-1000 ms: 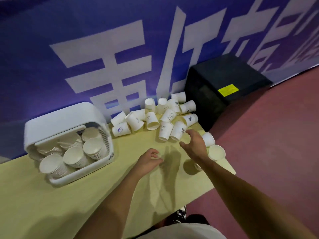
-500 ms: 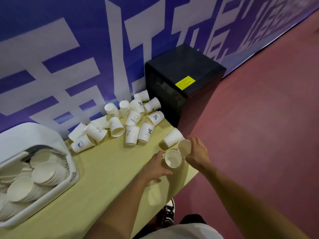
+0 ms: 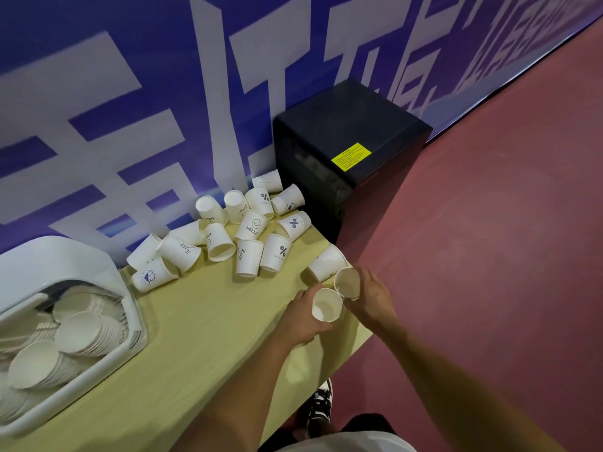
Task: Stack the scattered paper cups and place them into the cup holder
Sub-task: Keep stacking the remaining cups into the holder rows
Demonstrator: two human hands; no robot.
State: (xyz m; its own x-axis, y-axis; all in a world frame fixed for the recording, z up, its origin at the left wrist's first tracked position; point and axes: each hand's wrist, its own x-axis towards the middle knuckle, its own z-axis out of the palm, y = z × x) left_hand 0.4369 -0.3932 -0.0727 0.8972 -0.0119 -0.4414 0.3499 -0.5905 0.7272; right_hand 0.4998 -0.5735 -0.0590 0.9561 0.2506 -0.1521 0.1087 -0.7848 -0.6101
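My left hand (image 3: 303, 316) grips a white paper cup (image 3: 326, 308), its open mouth facing me, near the table's right end. Right beside it, my right hand (image 3: 370, 296) holds a second paper cup (image 3: 347, 282); the two rims nearly touch. One more cup (image 3: 326, 262) lies on its side just behind them. Several scattered paper cups (image 3: 249, 231), some printed with words and signs, lie in a heap against the wall. The white cup holder (image 3: 130, 308) sits at the left with stacks of cups (image 3: 78, 334) lying inside it.
The yellow table (image 3: 202, 347) ends just right of my hands, with red floor (image 3: 473, 256) beyond. A black box (image 3: 346, 151) with a yellow label stands on the floor past the table end. A blue and white banner wall (image 3: 163, 93) backs the table. My shoe (image 3: 321, 407) shows below the edge.
Both hands went from holding nothing to each gripping a cup at the table's right end. The view has swung to the right, so the cup holder now sits at the left edge.
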